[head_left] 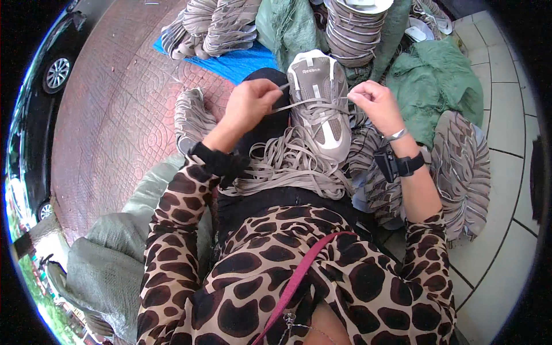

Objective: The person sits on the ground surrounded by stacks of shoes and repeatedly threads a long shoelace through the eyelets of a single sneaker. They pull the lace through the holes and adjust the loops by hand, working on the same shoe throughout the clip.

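Note:
A grey and beige shoe upper (313,86) rests across my lap, its toe toward me and a pale lace (305,106) threaded through part of it. To its left, my left hand (253,103) pinches one end of the lace between thumb and fingers. On the other side, my right hand (376,103) pinches the lace close to the upper's right edge. The lace runs across the upper between the two hands. Nearer to me, a loose heap of beige laces (287,167) covers my lap.
Stacked shoe uppers stand at the back, in a tall pile (355,31) and a bundle (215,26) on a blue sheet (247,66). More uppers (460,172) lie at the right beside a green sack (437,86). A grey-green sack (109,259) sits at the left; a black car (43,115) stands beyond.

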Demonstrator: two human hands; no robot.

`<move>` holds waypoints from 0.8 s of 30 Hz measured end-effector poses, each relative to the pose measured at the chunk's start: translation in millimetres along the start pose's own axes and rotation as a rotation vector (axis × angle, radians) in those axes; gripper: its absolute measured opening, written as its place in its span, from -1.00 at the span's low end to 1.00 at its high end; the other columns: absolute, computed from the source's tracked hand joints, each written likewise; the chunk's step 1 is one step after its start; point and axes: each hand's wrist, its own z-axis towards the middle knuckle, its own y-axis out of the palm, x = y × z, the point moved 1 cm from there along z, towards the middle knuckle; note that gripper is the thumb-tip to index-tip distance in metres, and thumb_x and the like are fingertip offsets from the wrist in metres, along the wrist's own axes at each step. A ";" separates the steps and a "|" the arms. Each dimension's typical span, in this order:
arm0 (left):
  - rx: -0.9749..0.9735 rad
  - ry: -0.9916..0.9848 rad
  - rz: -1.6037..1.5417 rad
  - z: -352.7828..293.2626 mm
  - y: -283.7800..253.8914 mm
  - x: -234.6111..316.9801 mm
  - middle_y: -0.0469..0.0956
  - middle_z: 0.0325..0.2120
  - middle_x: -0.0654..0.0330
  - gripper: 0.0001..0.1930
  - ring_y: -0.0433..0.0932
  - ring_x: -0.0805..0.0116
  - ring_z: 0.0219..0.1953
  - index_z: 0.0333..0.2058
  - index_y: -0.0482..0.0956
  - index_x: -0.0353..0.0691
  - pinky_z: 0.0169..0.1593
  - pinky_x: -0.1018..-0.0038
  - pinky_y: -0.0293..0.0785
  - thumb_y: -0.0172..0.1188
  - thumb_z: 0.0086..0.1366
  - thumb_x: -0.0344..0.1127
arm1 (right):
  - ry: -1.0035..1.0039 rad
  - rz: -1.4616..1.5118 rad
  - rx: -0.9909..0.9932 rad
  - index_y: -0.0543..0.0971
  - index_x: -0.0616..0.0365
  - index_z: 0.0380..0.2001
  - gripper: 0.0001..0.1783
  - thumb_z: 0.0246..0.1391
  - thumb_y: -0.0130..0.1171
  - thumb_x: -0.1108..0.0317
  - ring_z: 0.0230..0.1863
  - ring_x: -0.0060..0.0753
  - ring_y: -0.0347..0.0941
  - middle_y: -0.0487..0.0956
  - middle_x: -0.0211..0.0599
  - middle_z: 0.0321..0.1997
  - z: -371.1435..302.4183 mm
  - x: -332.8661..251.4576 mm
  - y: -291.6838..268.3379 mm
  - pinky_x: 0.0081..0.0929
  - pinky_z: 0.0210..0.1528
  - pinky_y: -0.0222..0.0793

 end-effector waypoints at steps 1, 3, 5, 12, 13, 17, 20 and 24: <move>0.063 0.090 0.178 -2.6 3.6 4.1 0.54 -0.64 0.24 -0.80 0.47 0.48 -0.61 -0.29 0.64 -0.26 -0.48 0.51 0.38 0.19 0.26 -0.25 | -0.009 0.052 0.057 0.62 0.20 -0.44 -0.81 -0.01 0.31 0.29 -0.51 -0.64 0.35 0.49 -0.46 -0.52 -0.6 -1.7 5.2 -0.58 -0.41 0.29; 0.129 0.116 0.293 -7.8 9.5 11.7 0.58 -0.58 0.15 -0.80 0.56 0.35 -0.56 -0.27 0.65 -0.18 -0.43 0.44 0.43 0.19 0.25 -0.21 | 0.017 0.077 0.063 0.62 0.19 -0.44 -0.81 -0.02 0.32 0.29 -0.52 -0.63 0.34 0.50 -0.46 -0.52 -0.6 -5.4 9.1 -0.58 -0.43 0.27; 0.180 0.126 0.390 -13.7 12.4 21.8 0.61 -0.48 0.06 -0.78 0.62 0.10 -0.41 -0.25 0.66 -0.08 -0.32 0.29 0.50 0.18 0.23 -0.14 | 0.051 0.090 0.061 0.61 0.19 -0.45 -0.81 -0.03 0.33 0.29 -0.53 -0.64 0.32 0.50 -0.47 -0.53 0.4 -6.0 11.5 -0.58 -0.45 0.25; 0.209 0.238 0.437 -15.1 16.7 17.9 0.61 -0.44 0.00 -0.76 0.60 0.01 -0.35 -0.25 0.65 -0.13 -0.27 0.24 0.50 0.17 0.23 -0.14 | 0.108 0.203 0.017 0.60 0.19 -0.47 -0.84 -0.03 0.32 0.33 -0.56 -0.77 0.24 0.46 -0.58 -0.56 -1.0 3.3 18.4 -0.67 -0.51 0.17; 0.189 0.182 0.408 -15.1 17.6 19.2 0.61 -0.44 -0.01 -0.76 0.60 0.00 -0.35 -0.25 0.65 -0.14 -0.27 0.24 0.50 0.17 0.23 -0.14 | 0.124 0.250 0.005 0.60 0.20 -0.47 -0.85 -0.03 0.32 0.34 -0.56 -0.80 0.23 0.45 -0.61 -0.56 -0.2 4.0 19.7 -0.68 -0.52 0.16; 0.131 0.064 0.354 -18.9 22.4 27.9 0.61 -0.44 -0.02 -0.75 0.60 -0.02 -0.34 -0.26 0.65 -0.17 -0.26 0.24 0.50 0.15 0.25 -0.14 | 0.117 0.281 0.027 0.59 0.21 -0.46 -0.86 0.00 0.30 0.36 -0.56 -0.82 0.20 0.43 -0.66 -0.59 -2.5 3.2 21.1 -0.72 -0.52 0.15; 0.113 0.027 0.359 -23.4 21.7 30.2 0.61 -0.44 -0.03 -0.74 0.60 -0.02 -0.33 -0.26 0.65 -0.15 -0.25 0.23 0.50 0.13 0.26 -0.12 | 0.076 0.277 0.024 0.58 0.21 -0.46 -0.86 0.01 0.29 0.37 -0.56 -0.83 0.20 0.43 -0.66 -0.57 -2.2 0.5 22.4 -0.73 -0.52 0.15; 0.111 0.030 0.381 -29.2 23.2 33.3 0.61 -0.43 -0.03 -0.73 0.60 -0.04 -0.33 -0.25 0.65 -0.11 -0.24 0.20 0.51 0.10 0.27 -0.09 | 0.034 0.181 0.068 0.56 0.20 -0.49 -0.88 -0.03 0.28 0.39 -0.55 -0.69 0.28 0.45 -0.53 -0.53 -3.2 1.4 24.6 -0.64 -0.49 0.22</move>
